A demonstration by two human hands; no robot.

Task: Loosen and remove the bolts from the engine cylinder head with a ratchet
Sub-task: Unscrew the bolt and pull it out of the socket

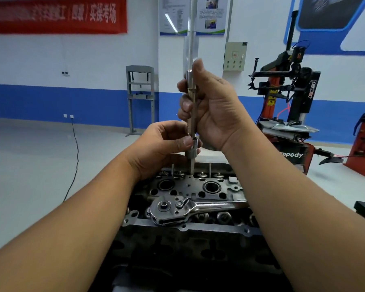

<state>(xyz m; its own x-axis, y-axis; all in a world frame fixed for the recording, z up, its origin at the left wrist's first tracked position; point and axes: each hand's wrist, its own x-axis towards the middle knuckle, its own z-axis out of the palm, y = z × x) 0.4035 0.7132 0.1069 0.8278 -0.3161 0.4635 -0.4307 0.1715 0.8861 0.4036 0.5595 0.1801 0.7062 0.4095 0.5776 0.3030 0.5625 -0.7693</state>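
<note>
The grey engine cylinder head (190, 186) lies low in the middle of the head view. A chrome ratchet (190, 209) rests flat on top of it, with its round head to the left and its handle running right under my right forearm. My right hand (213, 108) grips a long metal extension bar (191, 98) that stands upright above the head. My left hand (167, 142) pinches the socket (193, 149) at the bar's lower end. A long bolt shank (192, 168) hangs from the socket down to the head's far side. Two more bolts (209, 169) stick up nearby.
A red and black tyre changer (289, 106) stands to the right on the pale floor. A grey press frame (140, 98) stands against the blue-and-white wall behind. A black cable (76, 152) trails across the floor at left.
</note>
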